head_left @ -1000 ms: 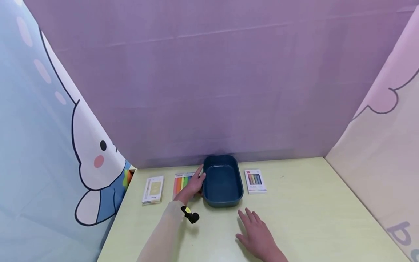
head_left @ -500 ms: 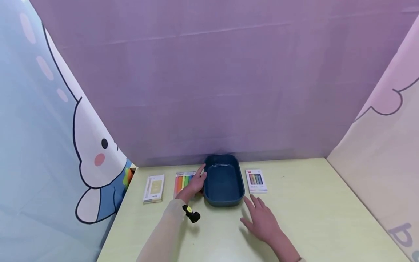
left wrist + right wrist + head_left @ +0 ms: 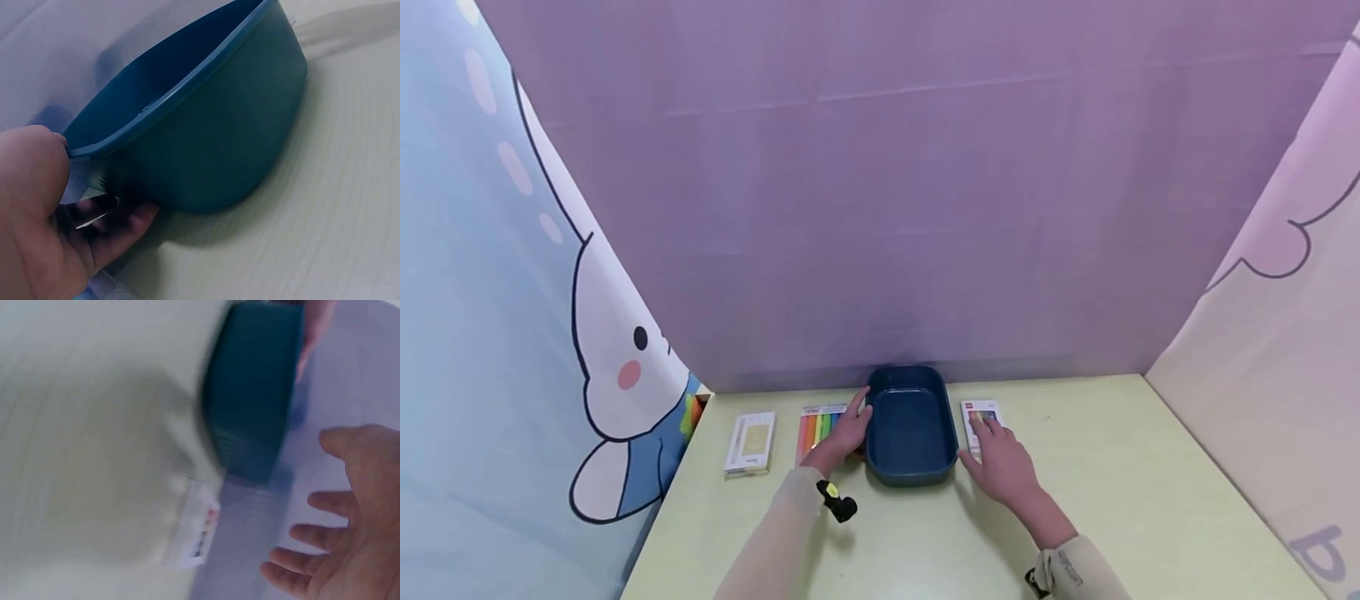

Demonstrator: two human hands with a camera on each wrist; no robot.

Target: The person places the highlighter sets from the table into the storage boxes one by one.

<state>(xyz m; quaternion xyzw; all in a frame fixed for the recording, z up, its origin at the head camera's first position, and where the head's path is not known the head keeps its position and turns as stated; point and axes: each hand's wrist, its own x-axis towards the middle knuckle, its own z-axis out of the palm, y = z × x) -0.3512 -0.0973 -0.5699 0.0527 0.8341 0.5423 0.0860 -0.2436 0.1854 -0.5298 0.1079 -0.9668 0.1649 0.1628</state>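
A dark blue rectangular bin (image 3: 912,433) stands on the table against the purple backdrop. My left hand (image 3: 847,433) is at its left side; in the left wrist view the thumb meets the rim while curled fingers (image 3: 140,219) reach the lower outer wall. A flat pack of rainbow-coloured sticks (image 3: 818,425) lies partly under that hand. My right hand (image 3: 1003,462) reaches over a small white box (image 3: 982,408) with coloured sticks pictured on it, right of the bin. Its fingers are spread and hold nothing; in the right wrist view they are apart from the box (image 3: 195,525).
Farther left on the pale table (image 3: 1150,492) lies another white box (image 3: 750,443) with a yellowish panel. A purple cloth (image 3: 887,208) rises behind the table, with printed cloths (image 3: 617,375) at the sides. Both wrists wear black straps.
My right hand has moved forward from the bare table to above the white box beside the bin. My left hand stays at the bin's left side. The head view has shifted slightly.
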